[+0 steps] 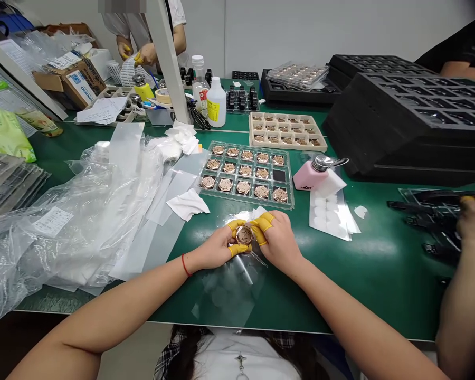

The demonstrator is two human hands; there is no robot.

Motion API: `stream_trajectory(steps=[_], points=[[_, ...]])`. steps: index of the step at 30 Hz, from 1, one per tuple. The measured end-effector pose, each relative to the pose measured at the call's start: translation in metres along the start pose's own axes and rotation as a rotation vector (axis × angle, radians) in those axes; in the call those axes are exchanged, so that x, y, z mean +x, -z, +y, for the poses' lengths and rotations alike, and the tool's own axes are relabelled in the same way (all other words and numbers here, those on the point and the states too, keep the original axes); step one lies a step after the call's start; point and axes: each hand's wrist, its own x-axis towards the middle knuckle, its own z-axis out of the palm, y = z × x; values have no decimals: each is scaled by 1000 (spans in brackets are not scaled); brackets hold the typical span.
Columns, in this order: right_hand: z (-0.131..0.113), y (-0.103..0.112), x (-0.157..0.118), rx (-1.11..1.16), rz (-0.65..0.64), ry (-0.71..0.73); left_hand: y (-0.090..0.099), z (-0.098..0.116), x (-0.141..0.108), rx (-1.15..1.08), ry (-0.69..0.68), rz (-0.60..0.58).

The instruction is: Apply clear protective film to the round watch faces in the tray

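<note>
Yellow finger cots cover the fingertips of my left hand (217, 248), which is closed around the rim of a round rose-gold watch case (244, 235). Its patterned metal side faces up. My right hand (279, 240), in yellow finger cots too, has its fingers pinched at the case's right edge; what lies between them is hidden. Thin tweezers (258, 258) show just below the hands, and I cannot tell whether they are held. Under the hands lies clear plastic film (225, 295). Beyond them is a clear tray (245, 200) of similar watch cases, with one slot unfilled.
A pink pump bottle (311, 175) stands right of the tray, near white pads (328, 216). Plastic bags (103, 211) cover the left side. Behind are a beige tray (287, 145) and a white bottle (216, 103). Black trays (411, 126) and another person's arm (469, 295) occupy the right.
</note>
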Motion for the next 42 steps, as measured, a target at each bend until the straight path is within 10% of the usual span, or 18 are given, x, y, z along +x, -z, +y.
stream_trajectory(steps=[12,15,23,31,42], points=[[53,9,-13,160,65,-523,-1,6,-2,-19,67,69],[46,7,-15,-5,98,-455,-4,10,-4,-20,41,83],[-5,9,25,554,-37,-307,-6,11,-6,-26,-49,147],[103,16,99,-55,164,-634,3,16,-8,44,-45,226],[117,-17,121,-236,-73,-413,-1,5,1,14,15,149]])
